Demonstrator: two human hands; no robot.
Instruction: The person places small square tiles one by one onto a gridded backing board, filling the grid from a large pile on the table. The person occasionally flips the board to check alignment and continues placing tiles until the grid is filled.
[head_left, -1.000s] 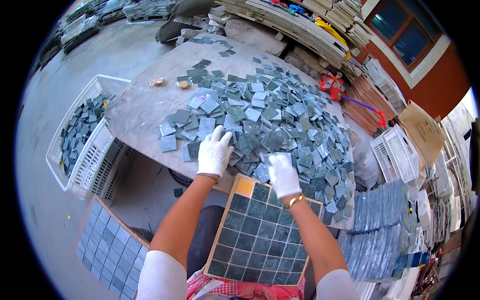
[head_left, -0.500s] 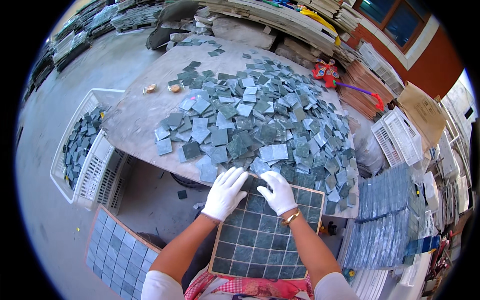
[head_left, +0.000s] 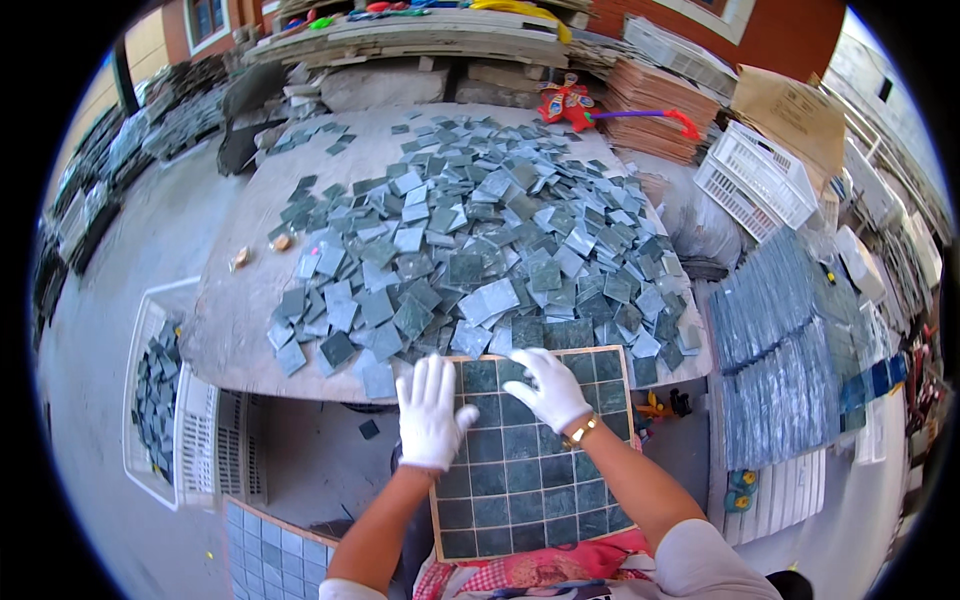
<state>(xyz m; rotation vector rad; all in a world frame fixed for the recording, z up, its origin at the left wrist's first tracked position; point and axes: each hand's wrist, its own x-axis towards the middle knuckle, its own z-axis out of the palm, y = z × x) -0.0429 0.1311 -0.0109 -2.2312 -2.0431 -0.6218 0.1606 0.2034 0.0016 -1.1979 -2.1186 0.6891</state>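
Observation:
A wooden-framed grid board leans from my lap toward the table edge, its cells filled with dark green square stone tiles. My left hand, in a white glove, lies flat along the board's upper left edge, fingers stretched upward and thumb apart. Over the upper middle of the board is my right hand, also gloved, with fingers bent but apart and nothing visible between them. Just beyond both hands spreads a large heap of loose square tiles in greens and greys.
The heap rests on a pale table. A white crate of tiles stands at left, above a second tile board. Wrapped tile stacks rise at right, near white crates. A red toy on a purple stick lies at the far edge.
My hands have moved apart. The left has slid to the board's left edge and straightened its fingers; the right stays over the upper part. The view has turned to the right.

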